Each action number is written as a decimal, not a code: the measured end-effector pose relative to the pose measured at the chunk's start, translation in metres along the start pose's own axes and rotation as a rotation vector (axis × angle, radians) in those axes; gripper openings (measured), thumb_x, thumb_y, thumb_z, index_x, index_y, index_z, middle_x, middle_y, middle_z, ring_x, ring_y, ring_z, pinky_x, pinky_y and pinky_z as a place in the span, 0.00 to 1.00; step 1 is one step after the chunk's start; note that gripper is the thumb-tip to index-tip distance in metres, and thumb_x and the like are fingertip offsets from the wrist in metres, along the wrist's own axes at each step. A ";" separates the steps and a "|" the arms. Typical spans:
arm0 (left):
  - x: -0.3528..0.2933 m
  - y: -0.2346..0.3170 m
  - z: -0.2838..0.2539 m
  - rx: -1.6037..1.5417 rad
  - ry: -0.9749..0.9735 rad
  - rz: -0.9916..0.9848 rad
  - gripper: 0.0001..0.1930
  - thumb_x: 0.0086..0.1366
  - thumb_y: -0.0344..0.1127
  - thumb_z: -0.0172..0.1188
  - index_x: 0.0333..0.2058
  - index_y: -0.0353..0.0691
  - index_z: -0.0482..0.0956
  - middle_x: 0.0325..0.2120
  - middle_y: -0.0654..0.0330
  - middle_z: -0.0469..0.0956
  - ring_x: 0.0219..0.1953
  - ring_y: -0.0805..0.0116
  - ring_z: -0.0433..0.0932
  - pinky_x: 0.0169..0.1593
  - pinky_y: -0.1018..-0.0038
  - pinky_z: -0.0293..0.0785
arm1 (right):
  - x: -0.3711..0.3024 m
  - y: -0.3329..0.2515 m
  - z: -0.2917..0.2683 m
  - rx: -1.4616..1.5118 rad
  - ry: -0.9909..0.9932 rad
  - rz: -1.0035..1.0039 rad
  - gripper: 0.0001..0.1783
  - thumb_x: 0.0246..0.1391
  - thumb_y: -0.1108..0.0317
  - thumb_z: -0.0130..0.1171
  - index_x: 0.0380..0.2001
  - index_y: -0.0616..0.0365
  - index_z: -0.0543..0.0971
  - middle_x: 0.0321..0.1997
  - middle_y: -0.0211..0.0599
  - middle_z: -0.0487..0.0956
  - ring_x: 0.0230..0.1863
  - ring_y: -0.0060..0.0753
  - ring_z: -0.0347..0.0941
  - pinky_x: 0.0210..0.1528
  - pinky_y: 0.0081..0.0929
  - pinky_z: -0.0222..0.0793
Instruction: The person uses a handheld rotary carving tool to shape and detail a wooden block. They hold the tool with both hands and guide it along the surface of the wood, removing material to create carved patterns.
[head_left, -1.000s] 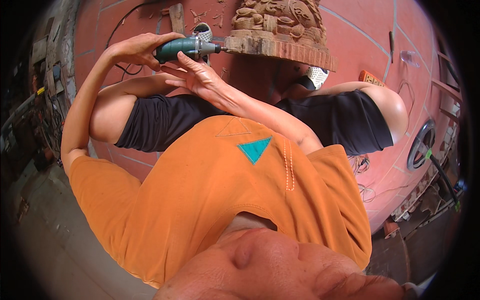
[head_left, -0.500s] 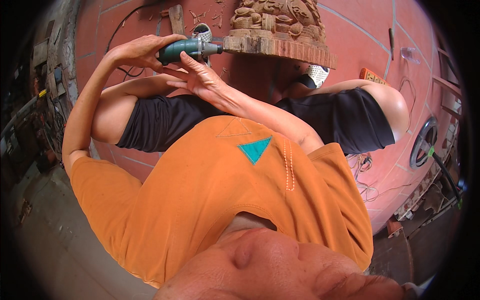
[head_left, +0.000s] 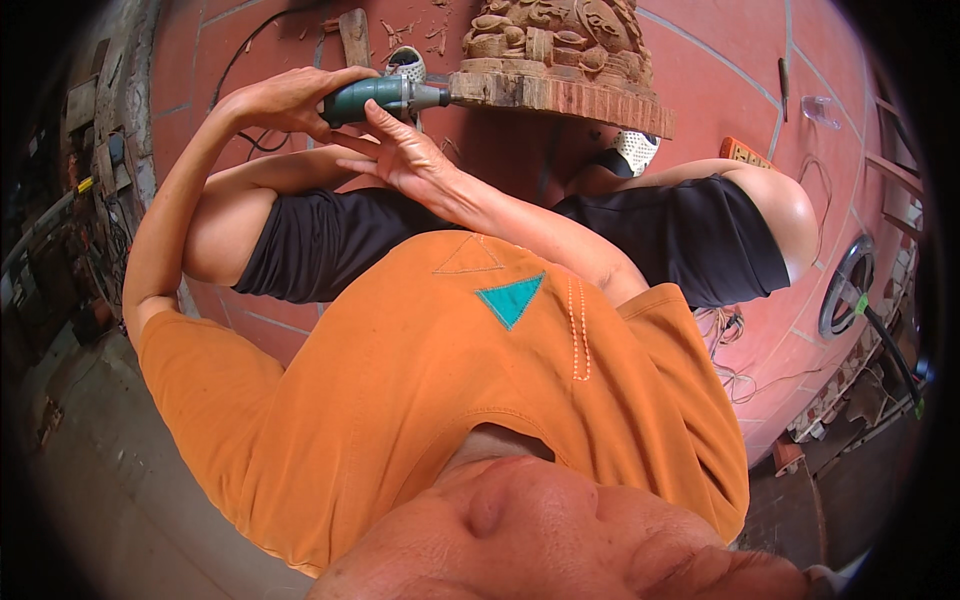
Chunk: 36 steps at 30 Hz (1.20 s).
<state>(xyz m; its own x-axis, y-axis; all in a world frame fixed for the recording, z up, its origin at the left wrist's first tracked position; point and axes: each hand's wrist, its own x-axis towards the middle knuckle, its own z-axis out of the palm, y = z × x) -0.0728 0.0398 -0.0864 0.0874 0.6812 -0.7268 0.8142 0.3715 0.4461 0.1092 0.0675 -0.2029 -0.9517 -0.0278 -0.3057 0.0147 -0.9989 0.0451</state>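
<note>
A green die grinder (head_left: 362,101) with a grey nose lies level across my two hands. Its rear body is wrapped by my left hand (head_left: 290,102), fingers over the top and behind. My right hand (head_left: 412,158) holds it from the near side near the front, thumb against the housing and fingers stretched below it. The dark nose end meets the left edge of a carved wooden sculpture (head_left: 565,40), at its thick base (head_left: 560,95). Any bit at the tip is hidden or too small to make out.
Red floor tiles (head_left: 720,55) carry wood shavings (head_left: 435,40) and a wood block (head_left: 353,38). Patterned shoes (head_left: 634,150) flank the sculpture. An orange power strip (head_left: 745,152), a clear cup (head_left: 821,111), a slim dark tool (head_left: 783,88) and a round black-rimmed object (head_left: 848,286) lie rightward.
The grinder and both hands have shifted very slightly to the right. The sculpture appears a touch farther right as well. My grip looks the same.
</note>
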 end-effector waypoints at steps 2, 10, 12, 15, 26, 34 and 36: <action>0.000 -0.002 0.001 -0.007 0.003 0.001 0.47 0.39 0.26 0.70 0.61 0.51 0.60 0.39 0.50 0.79 0.39 0.47 0.79 0.44 0.56 0.76 | 0.000 0.000 0.000 0.017 0.008 -0.009 0.32 0.50 0.56 0.68 0.55 0.57 0.69 0.57 0.43 0.72 0.63 0.49 0.64 0.60 0.58 0.63; 0.000 -0.005 0.000 -0.037 0.011 -0.016 0.47 0.39 0.26 0.70 0.62 0.51 0.59 0.40 0.51 0.78 0.41 0.49 0.78 0.46 0.57 0.76 | 0.005 -0.002 0.000 0.065 0.013 -0.010 0.34 0.48 0.59 0.70 0.54 0.60 0.67 0.57 0.49 0.70 0.62 0.52 0.64 0.57 0.60 0.67; 0.000 -0.006 -0.001 -0.047 0.001 -0.029 0.48 0.39 0.26 0.70 0.62 0.51 0.59 0.40 0.51 0.78 0.41 0.50 0.78 0.45 0.58 0.76 | 0.005 -0.003 0.002 0.050 0.012 -0.022 0.34 0.48 0.59 0.70 0.55 0.60 0.67 0.57 0.49 0.70 0.62 0.53 0.64 0.56 0.60 0.68; 0.000 -0.008 0.000 -0.046 0.019 -0.019 0.48 0.38 0.26 0.67 0.62 0.50 0.59 0.35 0.49 0.79 0.37 0.50 0.80 0.42 0.58 0.76 | 0.006 -0.004 0.003 0.040 0.007 -0.041 0.35 0.48 0.59 0.70 0.55 0.59 0.66 0.56 0.49 0.71 0.61 0.53 0.65 0.56 0.60 0.68; -0.003 -0.010 0.002 0.001 0.080 -0.013 0.46 0.40 0.28 0.65 0.62 0.51 0.58 0.26 0.49 0.77 0.31 0.51 0.79 0.36 0.58 0.74 | 0.009 -0.007 0.005 -0.034 0.004 -0.038 0.29 0.51 0.55 0.67 0.53 0.55 0.72 0.55 0.42 0.74 0.60 0.47 0.66 0.56 0.58 0.66; -0.006 -0.001 -0.003 -0.049 0.068 -0.034 0.44 0.42 0.29 0.64 0.62 0.50 0.58 0.27 0.49 0.77 0.30 0.50 0.78 0.35 0.57 0.71 | 0.011 -0.011 0.005 -0.045 -0.012 -0.043 0.29 0.52 0.55 0.66 0.54 0.54 0.72 0.55 0.41 0.74 0.60 0.47 0.66 0.55 0.58 0.66; -0.006 -0.004 -0.002 -0.019 0.064 -0.017 0.44 0.42 0.29 0.64 0.62 0.50 0.58 0.27 0.49 0.77 0.30 0.50 0.78 0.35 0.57 0.71 | 0.010 -0.008 0.006 -0.040 -0.007 -0.035 0.29 0.52 0.55 0.66 0.54 0.54 0.72 0.55 0.41 0.74 0.61 0.47 0.66 0.56 0.58 0.66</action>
<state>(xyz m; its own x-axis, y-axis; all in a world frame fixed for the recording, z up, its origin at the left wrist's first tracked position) -0.0784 0.0358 -0.0830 0.0363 0.7138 -0.6994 0.8039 0.3949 0.4447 0.0982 0.0759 -0.2007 -0.9538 0.0075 -0.3002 -0.0067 -1.0000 -0.0038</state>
